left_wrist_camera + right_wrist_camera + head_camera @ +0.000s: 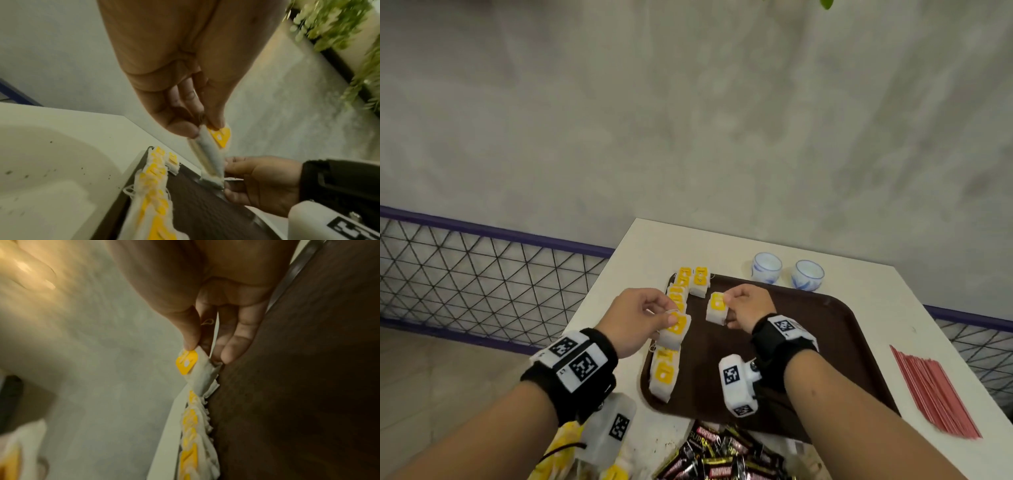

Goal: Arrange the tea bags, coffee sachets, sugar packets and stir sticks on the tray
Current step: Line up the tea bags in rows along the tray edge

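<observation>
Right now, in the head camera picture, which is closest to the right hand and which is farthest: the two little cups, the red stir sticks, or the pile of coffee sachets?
From the right hand:
1. The two cups, just beyond the tray's far edge, nearest.
2. The coffee sachets, piled at the near edge of the table.
3. The red stir sticks, off to the right of the tray, farthest.

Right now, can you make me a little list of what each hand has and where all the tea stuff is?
left hand: pinches one tea bag
right hand: pinches another tea bag
tray: brown, a row of tea bags along its left edge
stir sticks: red, on the table right of the tray
coffee sachets: piled near the tray's front edge
cups: two, behind the tray
</observation>
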`<state>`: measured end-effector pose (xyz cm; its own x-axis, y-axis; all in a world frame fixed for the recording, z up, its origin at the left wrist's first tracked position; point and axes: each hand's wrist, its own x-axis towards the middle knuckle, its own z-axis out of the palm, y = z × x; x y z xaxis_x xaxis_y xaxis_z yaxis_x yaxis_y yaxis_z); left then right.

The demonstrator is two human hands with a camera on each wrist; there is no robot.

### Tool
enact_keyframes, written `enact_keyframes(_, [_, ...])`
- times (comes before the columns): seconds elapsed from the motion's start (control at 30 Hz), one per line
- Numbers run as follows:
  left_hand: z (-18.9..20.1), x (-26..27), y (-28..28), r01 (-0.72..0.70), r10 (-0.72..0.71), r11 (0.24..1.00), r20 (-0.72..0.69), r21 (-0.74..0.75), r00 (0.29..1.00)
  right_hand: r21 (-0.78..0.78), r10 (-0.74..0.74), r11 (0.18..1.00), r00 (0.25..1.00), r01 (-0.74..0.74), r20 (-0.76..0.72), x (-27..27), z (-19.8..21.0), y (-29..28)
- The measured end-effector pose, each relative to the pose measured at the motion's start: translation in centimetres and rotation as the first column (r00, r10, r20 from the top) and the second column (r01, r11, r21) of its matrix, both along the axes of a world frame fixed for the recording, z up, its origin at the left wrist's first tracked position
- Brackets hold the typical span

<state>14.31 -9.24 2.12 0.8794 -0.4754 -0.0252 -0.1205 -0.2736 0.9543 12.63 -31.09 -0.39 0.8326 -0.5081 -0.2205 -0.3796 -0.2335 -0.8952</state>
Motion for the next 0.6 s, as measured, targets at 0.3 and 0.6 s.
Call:
enact_keyframes(0.3, [-1.5,5.7,-3.4,-0.001,-0.004,0.995,0.043,0.104,0.999,0.043,-0.027,0.999,0.998,0.029,-0.049,8.4,-4.9,-0.6])
enact_keyframes(0.6, [-2.6,7.4,-5.3,0.010,-0.014,0.994,0.033,0.109,0.999,-0.100,-0.081,0.992,0.997,0.080,-0.007,9.5,-5.6,-1.0])
